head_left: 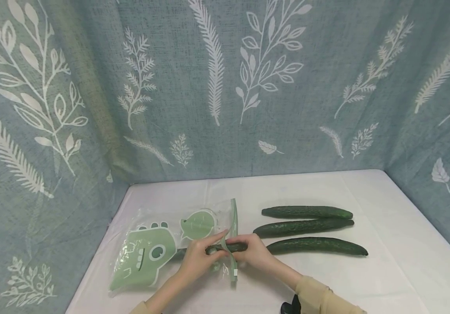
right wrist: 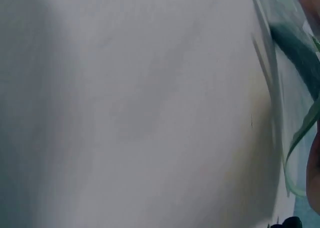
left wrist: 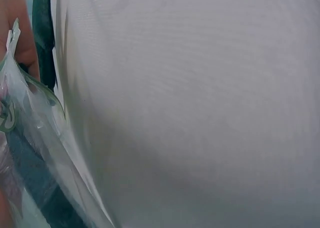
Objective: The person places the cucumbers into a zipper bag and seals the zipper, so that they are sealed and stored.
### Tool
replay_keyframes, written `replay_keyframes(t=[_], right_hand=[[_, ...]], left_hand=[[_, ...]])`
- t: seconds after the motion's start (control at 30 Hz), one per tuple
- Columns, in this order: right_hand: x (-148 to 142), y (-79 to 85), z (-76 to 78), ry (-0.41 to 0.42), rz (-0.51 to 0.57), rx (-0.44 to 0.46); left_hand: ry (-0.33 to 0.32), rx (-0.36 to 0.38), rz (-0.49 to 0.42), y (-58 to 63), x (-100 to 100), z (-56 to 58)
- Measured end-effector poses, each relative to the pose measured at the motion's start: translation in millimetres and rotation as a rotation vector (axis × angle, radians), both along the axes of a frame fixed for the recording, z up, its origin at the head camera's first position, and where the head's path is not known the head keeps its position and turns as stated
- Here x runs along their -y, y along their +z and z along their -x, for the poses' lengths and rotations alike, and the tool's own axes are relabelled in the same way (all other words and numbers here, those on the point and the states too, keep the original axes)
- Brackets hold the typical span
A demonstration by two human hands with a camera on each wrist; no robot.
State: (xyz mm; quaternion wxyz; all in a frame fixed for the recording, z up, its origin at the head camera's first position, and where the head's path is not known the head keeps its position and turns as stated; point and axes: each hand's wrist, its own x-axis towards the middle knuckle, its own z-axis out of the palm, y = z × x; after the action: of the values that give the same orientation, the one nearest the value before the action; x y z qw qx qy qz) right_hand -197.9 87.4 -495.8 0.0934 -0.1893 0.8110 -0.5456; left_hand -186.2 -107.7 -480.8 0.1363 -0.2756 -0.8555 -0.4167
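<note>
A clear zip bag with a green cartoon monster print lies flat, its green-edged mouth facing right. A dark green cucumber lies partly inside, passing through the mouth. My left hand holds the bag near its mouth, thumb and fingers on either side of the cucumber. My right hand grips the cucumber's right end at the opening. In the left wrist view, the cucumber shows through the plastic. At the right wrist view's edge, the bag's green lip curves beside my fingers, mostly cut off.
Three more cucumbers lie to the right: one at the back, one in the middle and one nearest. They rest on a white-covered table. A blue-green patterned curtain surrounds the back and sides. A black object sits by the right sleeve.
</note>
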Motion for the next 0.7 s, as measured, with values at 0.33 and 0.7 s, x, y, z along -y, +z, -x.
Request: replay_keyframes(t=[0.33,0.7], right_hand=[[9,-3.7,4.3,-0.043,0.113,0.127],[19,-2.2,4.5,-0.057,0.131,0.114]], left_hand=[[-0.003,0.001,-0.032,2.6,3,3.1],[-0.028,-0.006,-0.039,8.1,-2,4.5]])
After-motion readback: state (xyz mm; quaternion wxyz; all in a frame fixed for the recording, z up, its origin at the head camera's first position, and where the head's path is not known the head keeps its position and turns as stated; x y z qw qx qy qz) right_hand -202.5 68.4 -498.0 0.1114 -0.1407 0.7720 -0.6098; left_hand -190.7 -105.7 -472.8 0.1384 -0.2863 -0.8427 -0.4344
